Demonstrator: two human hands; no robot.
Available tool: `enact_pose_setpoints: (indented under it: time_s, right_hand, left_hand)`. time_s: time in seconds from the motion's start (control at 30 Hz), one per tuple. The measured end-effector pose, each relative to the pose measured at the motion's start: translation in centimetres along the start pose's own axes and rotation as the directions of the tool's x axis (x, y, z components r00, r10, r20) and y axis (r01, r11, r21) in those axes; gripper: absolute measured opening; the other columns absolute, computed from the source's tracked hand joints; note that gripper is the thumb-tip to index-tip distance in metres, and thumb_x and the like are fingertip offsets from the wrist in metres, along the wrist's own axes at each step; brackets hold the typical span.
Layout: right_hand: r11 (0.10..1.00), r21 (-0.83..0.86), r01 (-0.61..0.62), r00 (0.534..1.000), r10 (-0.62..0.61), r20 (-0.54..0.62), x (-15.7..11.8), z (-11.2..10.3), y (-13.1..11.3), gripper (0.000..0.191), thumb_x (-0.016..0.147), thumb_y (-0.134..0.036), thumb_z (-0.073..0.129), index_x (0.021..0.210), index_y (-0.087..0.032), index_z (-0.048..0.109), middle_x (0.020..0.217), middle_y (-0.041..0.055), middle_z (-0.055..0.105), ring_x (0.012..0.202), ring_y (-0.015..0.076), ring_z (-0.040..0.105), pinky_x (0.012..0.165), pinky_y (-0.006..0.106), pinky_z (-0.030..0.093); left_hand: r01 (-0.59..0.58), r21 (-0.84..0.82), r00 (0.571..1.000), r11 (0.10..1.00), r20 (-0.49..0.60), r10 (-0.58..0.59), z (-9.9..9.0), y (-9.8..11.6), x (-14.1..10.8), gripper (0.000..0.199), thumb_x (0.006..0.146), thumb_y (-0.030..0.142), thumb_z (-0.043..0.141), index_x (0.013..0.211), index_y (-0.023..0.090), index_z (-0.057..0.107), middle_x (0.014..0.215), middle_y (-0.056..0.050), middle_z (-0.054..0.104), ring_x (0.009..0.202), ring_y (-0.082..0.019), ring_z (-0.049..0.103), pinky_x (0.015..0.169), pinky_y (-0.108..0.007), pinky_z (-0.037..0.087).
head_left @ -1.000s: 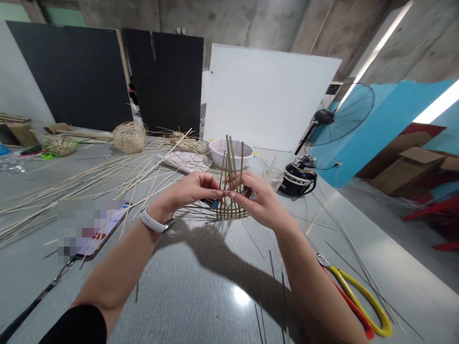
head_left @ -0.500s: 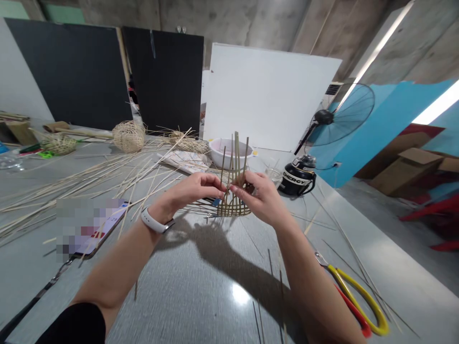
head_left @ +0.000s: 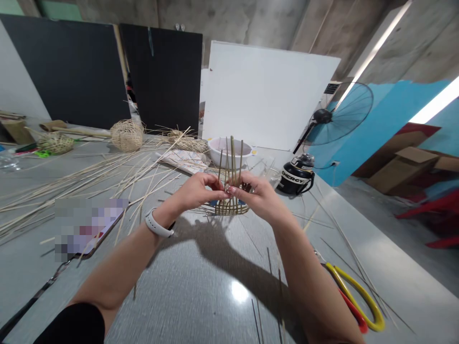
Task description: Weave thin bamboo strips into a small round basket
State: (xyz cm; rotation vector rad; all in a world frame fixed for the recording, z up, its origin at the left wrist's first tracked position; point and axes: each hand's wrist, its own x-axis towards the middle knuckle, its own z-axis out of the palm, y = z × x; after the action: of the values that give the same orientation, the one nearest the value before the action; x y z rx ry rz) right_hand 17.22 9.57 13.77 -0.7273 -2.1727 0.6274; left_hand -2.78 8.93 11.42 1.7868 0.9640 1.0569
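While left hand [head_left: 196,192], right hand [head_left: 261,197] pinch bamboo-like stakes [head_left: 232,165]; table edge [head_left: 373,231] well right

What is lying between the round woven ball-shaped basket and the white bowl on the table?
In the head view, a flattened, partly woven bundle of thin strips lies there, with loose ends sticking out.

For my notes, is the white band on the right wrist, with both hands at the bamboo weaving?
No: the head view shows the white band on the left wrist, not the right; the left hand and right hand are at the bamboo weaving.
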Motion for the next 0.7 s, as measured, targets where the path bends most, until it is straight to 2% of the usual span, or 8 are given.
enact_pose_setpoints:
  time_s: [0.13, 0.23, 0.3, 0.4, 0.53, 0.7]
  right_hand:
    - [0.999, -0.054, 0.007, 0.993, -0.014, -0.120, -0.06, 0.28, 0.27, 0.007, 0.086, -0.024, 0.066, 0.080, -0.021, 0.068, 0.107, 0.0085, 0.063, 0.110, 0.0242, 0.057, 0.096, 0.043, 0.044]
    - [0.998, -0.063, -0.009, 0.990, 0.000, -0.143, -0.10, 0.33, 0.59, 0.005, 0.086, -0.027, 0.068, 0.084, -0.022, 0.070, 0.127, 0.0104, 0.058, 0.128, 0.0271, 0.049, 0.105, 0.047, 0.039]
    - [0.998, -0.061, -0.010, 0.990, 0.001, -0.141, -0.08, 0.30, 0.81, 0.006, 0.085, -0.028, 0.068, 0.086, -0.022, 0.070, 0.133, 0.0108, 0.055, 0.134, 0.0273, 0.045, 0.108, 0.048, 0.037]
    - [0.999, -0.040, -0.005, 0.992, 0.000, -0.124, -0.02, 0.26, 1.00, 0.005, 0.087, -0.027, 0.067, 0.087, -0.022, 0.069, 0.135, 0.0103, 0.056, 0.134, 0.0256, 0.047, 0.110, 0.048, 0.036]
    - [1.000, -0.001, 0.014, 0.993, -0.014, -0.114, 0.04, 0.39, 0.89, 0.007, 0.090, -0.027, 0.062, 0.086, -0.022, 0.066, 0.127, 0.0102, 0.062, 0.125, 0.0239, 0.055, 0.107, 0.046, 0.039]
    - [0.999, -0.033, 0.023, 0.986, -0.029, -0.167, 0.06, 0.87, 0.87, 0.007, 0.090, -0.027, 0.060, 0.091, -0.022, 0.066, 0.121, 0.0104, 0.067, 0.117, 0.0242, 0.059, 0.103, 0.044, 0.042]
  left_hand:
    - [0.055, -0.121, 0.998, 0.991, -0.013, -0.057, -0.11, -0.36, 0.15, 0.025, 0.070, 0.034, 0.078, 0.070, 0.013, 0.065, 0.066, 0.001, 0.061, 0.063, -0.009, 0.051, 0.064, -0.025, 0.038]
    - [0.085, -0.198, 0.996, 0.977, -0.020, -0.090, 0.02, -0.45, 0.25, 0.027, 0.068, 0.033, 0.079, 0.066, 0.014, 0.061, 0.065, 0.002, 0.058, 0.061, -0.008, 0.048, 0.062, -0.025, 0.035]
    - [0.089, -0.221, 0.995, 0.971, -0.019, -0.096, 0.08, -0.40, 0.27, 0.027, 0.067, 0.033, 0.079, 0.065, 0.014, 0.060, 0.064, 0.003, 0.058, 0.061, -0.009, 0.048, 0.063, -0.025, 0.035]
    - [0.075, -0.220, 0.997, 0.973, -0.016, -0.080, 0.07, -0.21, 0.21, 0.026, 0.067, 0.032, 0.079, 0.066, 0.014, 0.061, 0.064, 0.003, 0.058, 0.062, -0.009, 0.048, 0.064, -0.025, 0.035]
    - [0.032, -0.148, 0.999, 0.988, -0.011, -0.034, -0.09, 0.06, 0.11, 0.023, 0.072, 0.034, 0.076, 0.071, 0.014, 0.066, 0.072, 0.000, 0.063, 0.069, -0.010, 0.053, 0.069, -0.026, 0.039]
    - [-0.071, 0.030, 0.995, 0.997, -0.073, 0.073, -0.24, 0.01, 0.08, 0.029, 0.078, 0.039, 0.073, 0.096, 0.016, 0.071, 0.076, 0.001, 0.062, 0.071, -0.011, 0.054, 0.073, -0.026, 0.042]
